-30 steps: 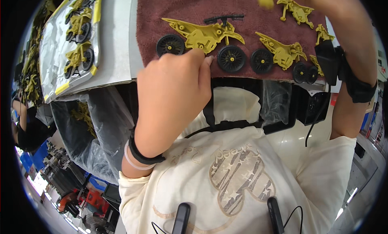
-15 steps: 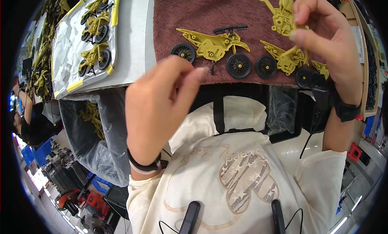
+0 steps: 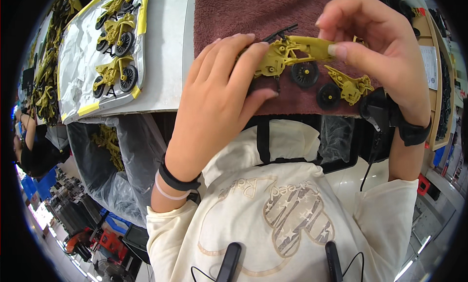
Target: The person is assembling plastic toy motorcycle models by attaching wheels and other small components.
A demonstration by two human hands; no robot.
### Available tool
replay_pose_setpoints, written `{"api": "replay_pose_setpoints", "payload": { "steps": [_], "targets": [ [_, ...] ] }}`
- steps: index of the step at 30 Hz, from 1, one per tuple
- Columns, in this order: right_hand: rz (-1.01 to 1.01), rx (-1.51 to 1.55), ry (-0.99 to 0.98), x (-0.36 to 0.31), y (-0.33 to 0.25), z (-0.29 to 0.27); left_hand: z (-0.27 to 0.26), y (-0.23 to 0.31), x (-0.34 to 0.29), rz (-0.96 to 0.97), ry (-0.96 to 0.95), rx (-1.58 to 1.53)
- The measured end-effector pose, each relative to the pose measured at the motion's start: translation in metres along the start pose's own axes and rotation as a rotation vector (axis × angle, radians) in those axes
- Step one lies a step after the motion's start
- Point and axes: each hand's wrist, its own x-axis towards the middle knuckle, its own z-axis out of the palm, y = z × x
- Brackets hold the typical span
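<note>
Between my hands is a yellow plastic toy motorcycle body part [image 3: 309, 47], held above a brown towel. My left hand [image 3: 214, 89] curls its fingers over the left end. At the right end, my right hand [image 3: 382, 50] presses its thumb against the part, with its index fingertip raised above. Beneath lies a toy motorcycle with a black handlebar [image 3: 282, 32] and a black spoked wheel [image 3: 304, 74]; my left hand hides its rear. Just right of it on the towel rests another yellow motorcycle body [image 3: 350, 86] with a black wheel [image 3: 328, 96] beside it.
A paper-lined tray [image 3: 75, 63] with yellow tape edging, at the left, holds several toy motorcycles [image 3: 117, 75]. Below the table edge hangs a plastic-lined bin [image 3: 131, 170] with yellow parts. A wooden box [image 3: 431, 53] of black wheels stands at the right. Another person [image 3: 36, 145] is at far left.
My left hand has moved up and right onto the yellow parts. My right hand has brought the raised body part down and left, over the motorcycle on the towel.
</note>
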Motion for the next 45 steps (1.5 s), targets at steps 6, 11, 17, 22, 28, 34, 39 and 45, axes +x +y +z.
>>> {"api": "replay_pose_setpoints", "payload": {
  "steps": [6,11,17,22,28,34,39,45],
  "targets": [
    [0.022,-0.216,-0.183,0.031,-0.019,0.011,-0.018,0.001,-0.008,-0.074,0.328,-0.213],
    [0.099,0.194,-0.598,0.064,-0.004,0.01,-0.019,0.001,-0.004,0.041,0.168,0.082],
    [0.04,0.16,-0.534,0.062,0.005,0.017,-0.021,0.006,-0.005,0.007,0.165,0.248],
    [0.06,0.246,-0.512,0.059,0.003,0.016,-0.004,-0.003,-0.003,0.072,0.278,0.301],
    [-0.535,-0.656,0.02,0.032,0.028,0.032,-0.009,0.001,-0.006,-0.097,0.156,0.173],
    [-0.448,-0.696,0.023,0.014,0.026,0.033,-0.002,0.001,-0.006,-0.129,0.166,0.087],
    [-0.462,-0.679,0.057,0.017,0.023,0.037,-0.001,-0.002,-0.004,-0.13,0.141,0.066],
    [-0.514,-0.738,0.1,0.018,0.026,0.039,-0.001,-0.002,-0.004,-0.162,0.101,0.01]
  ]
}}
